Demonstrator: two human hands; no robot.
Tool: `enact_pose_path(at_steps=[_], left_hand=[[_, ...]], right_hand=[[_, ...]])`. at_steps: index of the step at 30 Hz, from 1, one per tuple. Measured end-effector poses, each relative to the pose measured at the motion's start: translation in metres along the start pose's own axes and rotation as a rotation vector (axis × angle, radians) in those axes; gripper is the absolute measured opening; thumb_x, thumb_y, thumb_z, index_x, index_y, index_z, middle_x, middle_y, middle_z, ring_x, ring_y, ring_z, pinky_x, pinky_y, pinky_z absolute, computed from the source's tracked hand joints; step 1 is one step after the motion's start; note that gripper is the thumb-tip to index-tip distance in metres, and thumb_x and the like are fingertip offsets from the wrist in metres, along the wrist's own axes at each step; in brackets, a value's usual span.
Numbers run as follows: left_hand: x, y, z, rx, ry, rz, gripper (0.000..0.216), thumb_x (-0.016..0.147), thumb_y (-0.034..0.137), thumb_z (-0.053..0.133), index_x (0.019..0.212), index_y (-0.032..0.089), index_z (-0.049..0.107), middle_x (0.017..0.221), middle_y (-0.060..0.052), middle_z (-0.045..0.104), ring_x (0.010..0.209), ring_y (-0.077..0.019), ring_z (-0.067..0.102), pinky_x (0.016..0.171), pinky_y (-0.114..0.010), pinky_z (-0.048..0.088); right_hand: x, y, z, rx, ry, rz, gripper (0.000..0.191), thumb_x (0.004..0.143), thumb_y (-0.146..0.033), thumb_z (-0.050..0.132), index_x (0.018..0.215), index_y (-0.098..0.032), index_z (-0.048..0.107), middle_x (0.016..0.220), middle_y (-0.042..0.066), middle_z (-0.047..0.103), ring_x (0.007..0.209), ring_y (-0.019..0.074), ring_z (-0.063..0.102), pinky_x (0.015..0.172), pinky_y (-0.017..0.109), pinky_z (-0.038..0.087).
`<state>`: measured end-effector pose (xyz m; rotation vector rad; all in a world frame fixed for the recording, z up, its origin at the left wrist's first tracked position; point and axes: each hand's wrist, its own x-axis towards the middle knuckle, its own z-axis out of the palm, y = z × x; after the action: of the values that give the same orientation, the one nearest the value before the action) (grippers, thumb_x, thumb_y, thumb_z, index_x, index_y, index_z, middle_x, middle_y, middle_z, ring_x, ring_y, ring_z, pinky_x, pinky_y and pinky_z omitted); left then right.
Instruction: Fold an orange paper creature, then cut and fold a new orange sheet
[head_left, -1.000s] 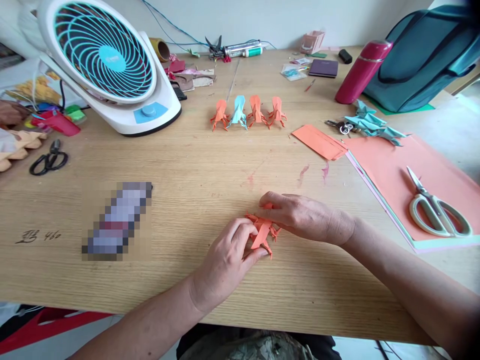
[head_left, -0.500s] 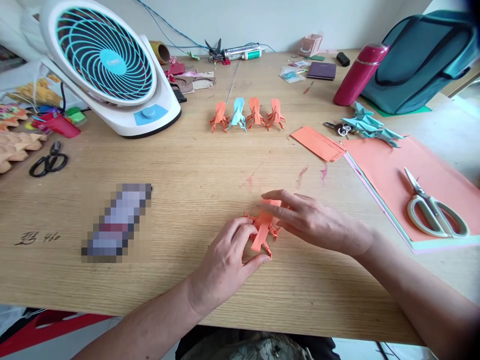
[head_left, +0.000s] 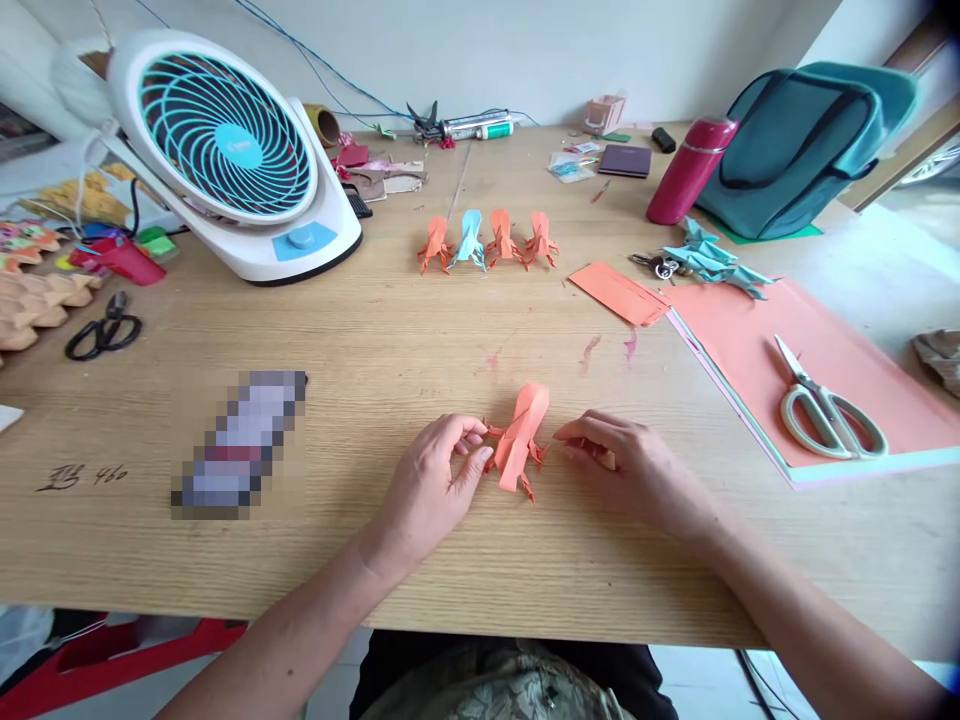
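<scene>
An orange origami insect (head_left: pixel 523 437) with folded legs stands on the desk between my hands. Its long body strip curves up into a loop at the far end. My left hand (head_left: pixel 442 465) has thumb and fingertips at its left legs, holding it lightly there. Just off the right legs, my right hand (head_left: pixel 626 460) hovers with loosely bent fingers and no paper visible in them. Farther back stands a row of similar origami insects, most of them orange, with one light blue insect (head_left: pixel 470 240) among them.
Orange paper pieces (head_left: pixel 619 293) lie right of the row. White-handled scissors (head_left: pixel 832 405) rest on orange paper sheets (head_left: pixel 742 350). At left are a fan (head_left: pixel 315 240), black scissors (head_left: pixel 105 330) and a blurred-out phone-like object (head_left: pixel 244 440). A pink bottle (head_left: pixel 690 172) and teal bag (head_left: pixel 795 150) stand at back right.
My right hand has lifted off the insect's top and moved to its right side. The left hand has drawn back slightly to the left, uncovering the insect. The camera view has shifted a little.
</scene>
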<state>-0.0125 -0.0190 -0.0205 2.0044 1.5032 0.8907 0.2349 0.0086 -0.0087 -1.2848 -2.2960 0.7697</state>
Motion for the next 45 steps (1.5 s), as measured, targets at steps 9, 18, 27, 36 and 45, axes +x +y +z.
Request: enact_pose_path(at_steps=[9,18,27,36,45], left_hand=[[0.007,-0.009,0.005,0.085,-0.021,0.038,0.026,0.090,0.008,0.046,0.110,0.019,0.060,0.102,-0.005,0.061,0.089,-0.0151,0.061,0.080,-0.031,0.051],[0.008,0.003,0.008,0.127,-0.096,0.086,0.017,0.085,0.006,0.050,0.089,0.019,0.058,0.085,-0.001,0.063,0.075,-0.0138,0.059,0.069,-0.027,0.047],[0.064,-0.004,0.003,-0.108,-0.122,-0.115,0.026,0.090,0.033,0.054,0.110,0.017,0.054,0.096,-0.006,0.067,0.081,-0.0160,0.064,0.074,-0.030,0.050],[0.077,0.005,0.025,-0.484,-0.388,-0.279,0.044,0.077,0.022,0.069,0.117,0.016,0.050,0.086,-0.005,0.070,0.072,-0.0158,0.067,0.059,-0.024,0.050],[0.057,0.004,0.019,-0.534,-0.196,-0.229,0.039,0.076,0.022,0.066,0.113,0.017,0.052,0.092,-0.004,0.066,0.071,-0.0126,0.063,0.057,-0.022,0.050]], right_hand=[[0.002,-0.012,0.017,-0.004,0.060,0.035,0.014,0.087,-0.019,0.057,0.095,-0.023,0.068,0.083,0.001,0.061,0.066,0.0134,0.056,0.062,0.027,0.045],[0.001,-0.014,0.020,0.018,0.094,0.030,0.016,0.083,-0.013,0.058,0.093,-0.022,0.068,0.090,0.002,0.059,0.068,0.0124,0.057,0.063,0.026,0.046],[-0.009,-0.008,0.012,0.042,0.236,0.040,0.020,0.091,-0.018,0.052,0.108,-0.023,0.062,0.102,0.005,0.061,0.080,0.0161,0.064,0.070,0.031,0.052],[-0.036,-0.043,0.042,-0.049,0.250,0.081,0.041,0.086,-0.043,0.064,0.117,-0.022,0.047,0.099,0.008,0.063,0.089,0.0250,0.060,0.077,0.041,0.049],[-0.035,-0.053,0.061,-0.122,0.294,0.146,0.034,0.082,-0.033,0.067,0.107,-0.022,0.048,0.093,0.007,0.063,0.085,0.0261,0.059,0.076,0.042,0.046]])
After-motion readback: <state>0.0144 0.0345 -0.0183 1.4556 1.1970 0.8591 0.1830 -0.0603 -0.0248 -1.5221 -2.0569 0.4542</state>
